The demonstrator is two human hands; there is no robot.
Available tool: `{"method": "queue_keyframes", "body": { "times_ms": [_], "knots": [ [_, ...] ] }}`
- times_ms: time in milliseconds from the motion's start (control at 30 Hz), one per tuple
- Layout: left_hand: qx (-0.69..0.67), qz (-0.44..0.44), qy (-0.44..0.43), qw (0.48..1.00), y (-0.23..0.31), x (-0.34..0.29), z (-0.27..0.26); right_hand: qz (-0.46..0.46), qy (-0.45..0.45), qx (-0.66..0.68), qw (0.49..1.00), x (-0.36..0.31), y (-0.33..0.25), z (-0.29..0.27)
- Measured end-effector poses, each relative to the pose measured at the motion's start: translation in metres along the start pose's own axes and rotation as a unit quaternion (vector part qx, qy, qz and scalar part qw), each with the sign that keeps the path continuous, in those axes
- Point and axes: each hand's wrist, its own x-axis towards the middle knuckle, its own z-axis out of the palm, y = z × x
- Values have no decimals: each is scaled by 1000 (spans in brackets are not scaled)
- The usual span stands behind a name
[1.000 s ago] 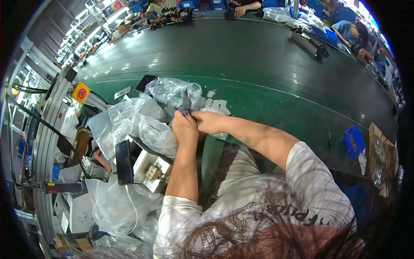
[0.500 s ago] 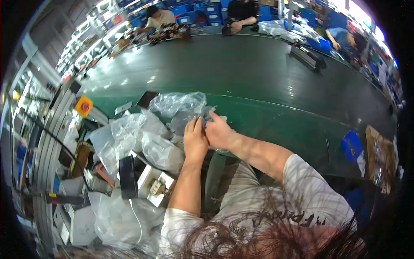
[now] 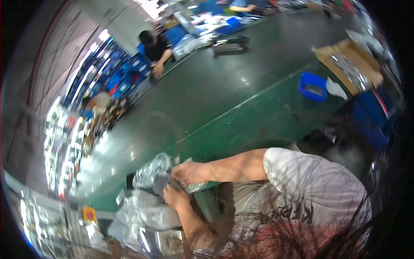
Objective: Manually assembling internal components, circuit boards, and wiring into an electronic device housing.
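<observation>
My left hand (image 3: 176, 196) has its fingers bent around the lower edge of a dark grey, flat-looking piece (image 3: 161, 183), whose exact kind is too blurred to tell. Close against it, my right hand (image 3: 189, 172) is curled with the fingertips by the piece's upper side; what those fingers hold is hidden. Crumpled clear plastic bags (image 3: 154, 170) lie just beyond the piece. More filled, cloudy plastic bags (image 3: 146, 211) are heaped to the left of my left forearm.
A green-edged dark conveyor belt (image 3: 207, 86) runs across in front. To the right are a blue bin (image 3: 312, 86) with small parts and an open cardboard box (image 3: 349, 64). A long dark device (image 3: 228, 45) lies on the belt. A person (image 3: 155, 52) sits across it.
The head view has swung to the right and tilted, so the belt now runs slantwise and the box shows more. Both hands stay together at the grey piece; the right fingers are now more curled.
</observation>
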Motion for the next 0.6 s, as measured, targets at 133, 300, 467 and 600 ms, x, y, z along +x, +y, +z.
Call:
{"method": "queue_keyframes", "body": {
  "times_ms": [133,300,467,600],
  "knots": [
    [58,-21,15,998,-7,-5,-6,-93,-2,-184,979,-87,-59,24],
    [75,-48,-18,996,-15,-2,2,-417,270,-792,355,-221,-140,-23],
    [79,-5,-5,997,-21,-6,9,-17,611,-716,336,-371,-252,-117],
    [116,-57,-36,991,7,-14,-31,138,579,-729,337,-422,-270,-204]
  ]
}}
